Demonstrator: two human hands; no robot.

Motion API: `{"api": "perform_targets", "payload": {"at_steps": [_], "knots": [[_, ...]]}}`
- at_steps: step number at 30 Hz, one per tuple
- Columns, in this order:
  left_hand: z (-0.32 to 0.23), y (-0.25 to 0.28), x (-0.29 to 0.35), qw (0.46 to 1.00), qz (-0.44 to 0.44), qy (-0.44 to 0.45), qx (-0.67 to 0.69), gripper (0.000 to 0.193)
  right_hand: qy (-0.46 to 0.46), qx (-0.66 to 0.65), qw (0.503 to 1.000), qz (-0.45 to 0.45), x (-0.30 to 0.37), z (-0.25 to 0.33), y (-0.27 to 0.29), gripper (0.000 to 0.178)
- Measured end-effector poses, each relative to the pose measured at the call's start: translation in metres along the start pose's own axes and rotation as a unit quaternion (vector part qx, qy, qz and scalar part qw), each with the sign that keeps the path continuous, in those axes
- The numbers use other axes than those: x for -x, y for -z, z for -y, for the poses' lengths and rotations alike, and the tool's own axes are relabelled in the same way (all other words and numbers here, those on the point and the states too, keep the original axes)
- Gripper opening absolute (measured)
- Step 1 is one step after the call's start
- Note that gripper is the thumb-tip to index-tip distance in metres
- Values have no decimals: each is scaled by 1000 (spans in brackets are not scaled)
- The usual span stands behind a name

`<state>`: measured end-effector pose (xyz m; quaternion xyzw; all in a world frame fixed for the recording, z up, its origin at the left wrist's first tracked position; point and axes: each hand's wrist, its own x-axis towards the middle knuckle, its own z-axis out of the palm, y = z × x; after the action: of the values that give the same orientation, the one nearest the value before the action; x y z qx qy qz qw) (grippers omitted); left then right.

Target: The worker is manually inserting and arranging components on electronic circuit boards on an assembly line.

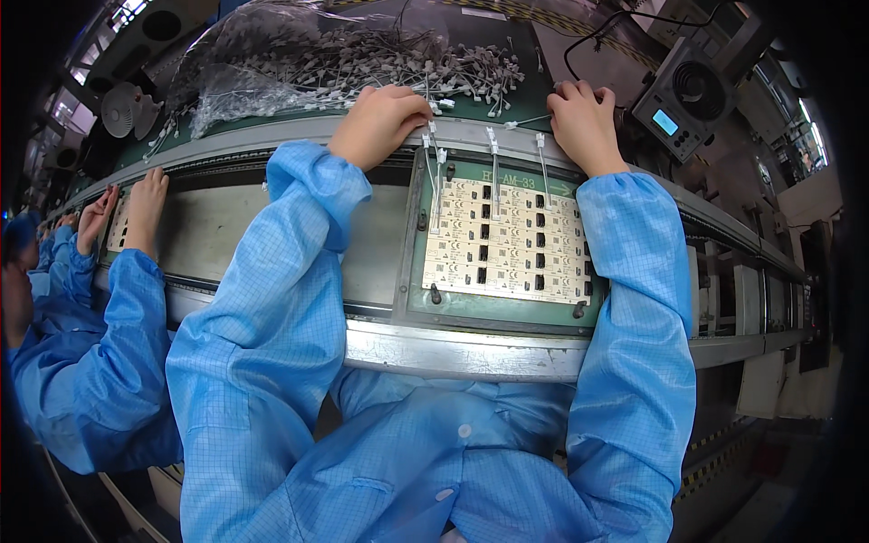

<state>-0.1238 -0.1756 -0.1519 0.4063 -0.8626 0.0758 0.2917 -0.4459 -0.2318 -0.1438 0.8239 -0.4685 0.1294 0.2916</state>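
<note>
My left hand is over the far rail, fingertips pinched together, with a white-plugged connector cable showing at them. Further right, my right hand pinches the wire of another connector cable, whose white plug points left. Between and below both hands lies a green fixture board bearing a panel of pale circuit boards with black components. Several connector cables stretch from the panel to the far rail, their white plugs up there. My right sleeve covers part of the fixture's right edge.
A large heap of white-plugged cables lies beyond the rail, partly under clear plastic. At right stands a fan-fitted device with a lit screen. To the left, a co-worker's hands are at the same line. A metal rail runs in front.
</note>
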Motion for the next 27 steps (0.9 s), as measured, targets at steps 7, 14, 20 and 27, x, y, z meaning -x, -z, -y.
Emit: {"api": "perform_targets", "payload": {"at_steps": [7,14,20,27], "knots": [[-7,34,-6,913,-237,208,261,16,-7,-71,995,-71,-8,4,29,10],[-111,72,35,979,-194,56,18,12,-78,-371,916,-133,21,15,99,15],[-148,50,78,996,-2,90,26,11,-42,-388,910,-142,63,42,107,11],[-147,48,88,990,21,135,27,9,-174,-588,788,-60,78,46,118,13]]}}
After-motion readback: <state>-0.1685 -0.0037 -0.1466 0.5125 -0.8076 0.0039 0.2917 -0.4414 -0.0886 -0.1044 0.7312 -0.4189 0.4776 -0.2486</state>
